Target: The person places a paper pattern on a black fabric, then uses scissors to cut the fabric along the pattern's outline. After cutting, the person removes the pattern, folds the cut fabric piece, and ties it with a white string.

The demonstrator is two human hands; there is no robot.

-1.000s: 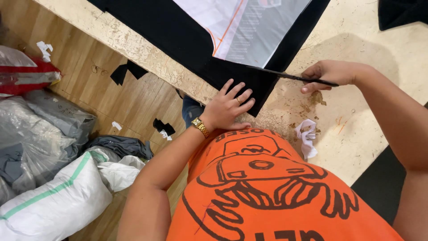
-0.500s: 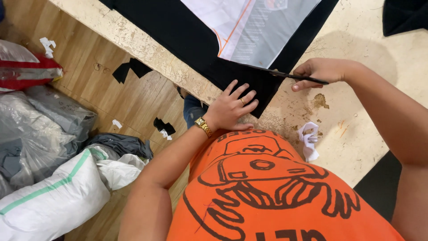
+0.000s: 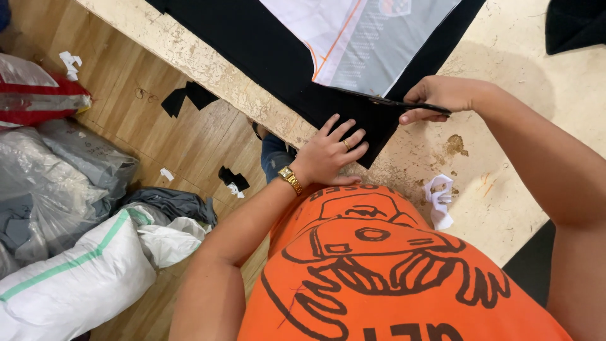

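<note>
On the worn, pale desk lies a sheet of black fabric, and every place below is told from that fabric. Its pointed lower corner reaches toward the person in the orange printed shirt. The left hand lies flat on that corner, fingers spread and released, pressing the cloth against the desk; a ring shows on one finger and a gold watch sits on the wrist. At the fabric's right edge, the right hand is clenched around the handles of dark scissors, whose blades point left along the cloth just under a white pattern sheet with an orange line that rests on top of the fabric. Right of the corner, on bare desk, lies a small crumpled white scrap. Left of the fabric, beyond the desk's edge, the wooden floor carries black offcuts, bits of white scrap, a white sack with a green stripe and clear plastic bags.
</note>
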